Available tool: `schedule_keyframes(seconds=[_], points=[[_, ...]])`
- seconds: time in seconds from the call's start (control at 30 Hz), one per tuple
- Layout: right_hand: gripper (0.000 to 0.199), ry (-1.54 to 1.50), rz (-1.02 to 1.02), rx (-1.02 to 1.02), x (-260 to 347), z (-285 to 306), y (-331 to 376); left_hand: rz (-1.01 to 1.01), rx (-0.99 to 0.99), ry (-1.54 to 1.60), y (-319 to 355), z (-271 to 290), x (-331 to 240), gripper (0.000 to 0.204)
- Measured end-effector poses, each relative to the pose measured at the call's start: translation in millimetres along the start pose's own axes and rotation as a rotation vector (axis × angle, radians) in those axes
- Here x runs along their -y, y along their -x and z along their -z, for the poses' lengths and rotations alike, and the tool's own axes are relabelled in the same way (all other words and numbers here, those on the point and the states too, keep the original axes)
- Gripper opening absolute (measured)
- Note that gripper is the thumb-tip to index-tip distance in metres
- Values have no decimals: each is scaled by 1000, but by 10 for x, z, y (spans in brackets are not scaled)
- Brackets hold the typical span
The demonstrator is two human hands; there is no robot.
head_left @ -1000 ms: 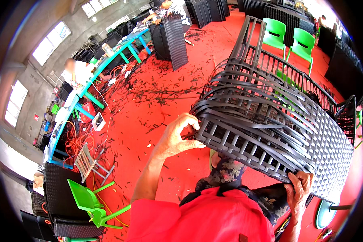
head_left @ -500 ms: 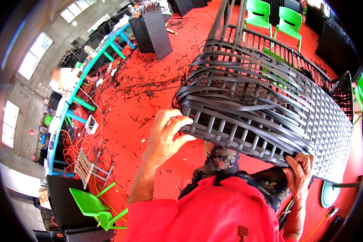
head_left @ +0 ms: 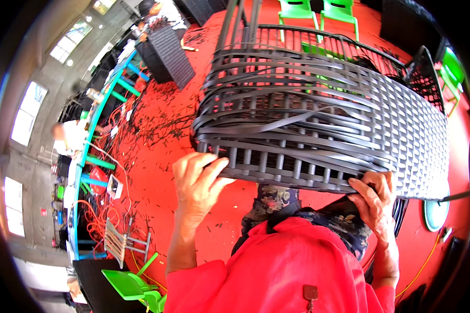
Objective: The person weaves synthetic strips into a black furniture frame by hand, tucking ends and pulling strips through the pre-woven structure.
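A dark grey woven wicker furniture piece, its kind of seat or basket uncertain, spans the upper right. Its right part is tightly woven. Over the bars of its left part run loose flat grey plastic strips. My left hand is closed at the lower left corner, with the thumb below the bottom rail and the forefinger above it. At the lower edge, where loose strips meet the tight weave, my right hand has its fingers curled over the rim. What lies under those fingers is partly hidden.
Dark strip scraps litter the red floor. A long blue-green table with a person beside it stands left. Green chairs are at the back, another green chair at lower left. A black woven panel stands upper left.
The whole view has shifted, so the wicker piece and both hands appear farther left. The piece's lower edge now looks more level. Both hands stay at about the same places on it.
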State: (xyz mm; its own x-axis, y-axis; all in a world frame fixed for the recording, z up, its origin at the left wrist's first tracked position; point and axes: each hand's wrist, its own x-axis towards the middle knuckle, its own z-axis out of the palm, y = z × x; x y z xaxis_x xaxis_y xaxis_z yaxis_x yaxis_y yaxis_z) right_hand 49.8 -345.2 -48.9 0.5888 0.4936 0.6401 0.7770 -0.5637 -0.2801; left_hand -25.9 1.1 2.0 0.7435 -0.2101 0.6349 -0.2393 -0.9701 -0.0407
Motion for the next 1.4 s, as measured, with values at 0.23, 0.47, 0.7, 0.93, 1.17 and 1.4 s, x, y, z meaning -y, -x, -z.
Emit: schedule_keyframes(seconds=[0.23,0.47,0.7,0.93,1.17,1.4], points=[[43,67,19,-180,47,-15,151,-15,16,34,-132,-48,-327,52],[33,59,-88,-307,54,18,586,-260,-33,84,-239,-627,-728,43],[45,287,-391,-415,-83,25,754,-361,-120,56,-222,-777,-484,36],[47,312,-271,-265,-152,84,588,-397,-116,-48,-214,-849,-338,40],[47,273,-241,-223,-194,37,601,-190,-54,268,-235,-746,-539,35],[46,195,-297,-190,-116,123,522,-316,-35,322,-656,-862,-1197,25]])
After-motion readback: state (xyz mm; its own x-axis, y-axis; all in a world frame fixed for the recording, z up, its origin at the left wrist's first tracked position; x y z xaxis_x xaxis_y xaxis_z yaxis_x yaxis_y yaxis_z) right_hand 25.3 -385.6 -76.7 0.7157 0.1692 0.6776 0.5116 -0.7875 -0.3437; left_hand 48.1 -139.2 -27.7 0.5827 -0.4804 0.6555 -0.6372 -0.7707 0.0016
